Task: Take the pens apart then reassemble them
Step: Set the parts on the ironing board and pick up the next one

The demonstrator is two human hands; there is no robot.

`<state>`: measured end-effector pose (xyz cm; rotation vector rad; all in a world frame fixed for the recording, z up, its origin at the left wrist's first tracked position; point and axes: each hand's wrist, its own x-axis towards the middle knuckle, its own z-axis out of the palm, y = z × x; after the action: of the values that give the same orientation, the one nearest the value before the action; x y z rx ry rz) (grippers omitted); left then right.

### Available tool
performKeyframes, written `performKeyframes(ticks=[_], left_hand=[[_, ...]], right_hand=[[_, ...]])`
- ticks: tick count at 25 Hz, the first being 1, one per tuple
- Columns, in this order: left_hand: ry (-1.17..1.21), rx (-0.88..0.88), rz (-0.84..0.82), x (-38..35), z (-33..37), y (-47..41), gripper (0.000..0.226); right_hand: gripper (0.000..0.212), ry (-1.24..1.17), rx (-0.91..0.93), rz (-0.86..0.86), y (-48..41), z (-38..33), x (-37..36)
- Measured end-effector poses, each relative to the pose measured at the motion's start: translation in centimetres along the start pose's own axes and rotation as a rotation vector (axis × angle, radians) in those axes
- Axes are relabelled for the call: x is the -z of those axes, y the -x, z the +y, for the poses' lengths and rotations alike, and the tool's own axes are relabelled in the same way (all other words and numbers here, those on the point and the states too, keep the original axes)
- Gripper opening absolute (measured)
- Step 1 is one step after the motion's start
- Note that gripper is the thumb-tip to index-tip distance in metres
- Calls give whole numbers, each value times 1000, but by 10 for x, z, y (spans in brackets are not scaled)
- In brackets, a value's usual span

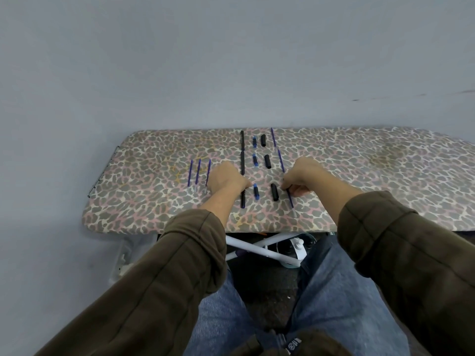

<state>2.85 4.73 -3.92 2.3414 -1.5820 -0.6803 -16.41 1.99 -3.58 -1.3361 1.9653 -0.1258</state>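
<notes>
Below the board's near edge sit jeans (334,291) and white tube legs (262,250). Brown sleeves (180,265) cross that edge onto the board (144,217), a padded top in leopard-print cloth with rounded corners. Just past the near edge, the left hand (226,178) curls over the far end of the near barrel (243,200), a thin black tube; whether it grips is unclear. The right hand (305,176) pinches the top of the near refill (291,201), a slim blue rod. Between them lie a blue tip (256,192) and a stubby black cap (274,192). Farther on, two more rows (242,163) of such parts run to the far edge. Three refills (198,172) lie left of the left hand. Both board ends lie well apart from the parts.
</notes>
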Motion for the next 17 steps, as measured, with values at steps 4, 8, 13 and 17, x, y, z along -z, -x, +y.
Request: performKeyframes(ticks=[4,8,13,17], left_hand=[[-1,4,40,-3,-1,0,46],[-5,3,46,-2,-1,0,46],[-4,3,37,-2,-2,-1,44],[-11,4,6,0,-1,1,42]], right_hand=[[20,-16,5,10,-1,2,-1],[18,-13,12,24,-3,4,-2],[19,-26,11,39,-4,6,-3],[21,-27,10,31,-2,6,-2]])
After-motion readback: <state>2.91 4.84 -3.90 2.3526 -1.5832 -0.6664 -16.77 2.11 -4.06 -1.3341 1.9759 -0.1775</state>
